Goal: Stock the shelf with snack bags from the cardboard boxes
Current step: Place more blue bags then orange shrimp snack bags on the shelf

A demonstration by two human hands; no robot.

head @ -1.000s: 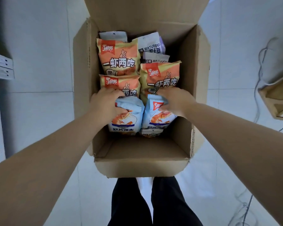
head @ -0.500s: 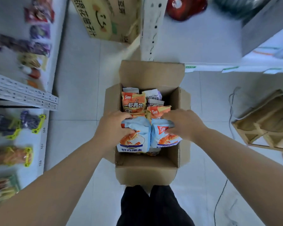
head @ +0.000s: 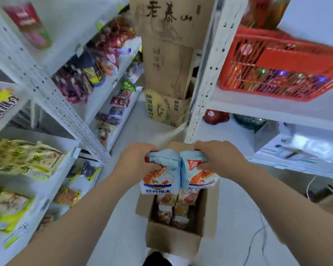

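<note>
You are holding two bags, shelf left of your fingers.
The box is sitting below them; your left hand, nearer the shelf, is clamping the left bag by its top, your right hand the right bag, both hanging long axis down.

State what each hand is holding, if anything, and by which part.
The left hand grips one light-blue snack bag by its top edge; the right hand grips a second bag by its top.
</note>
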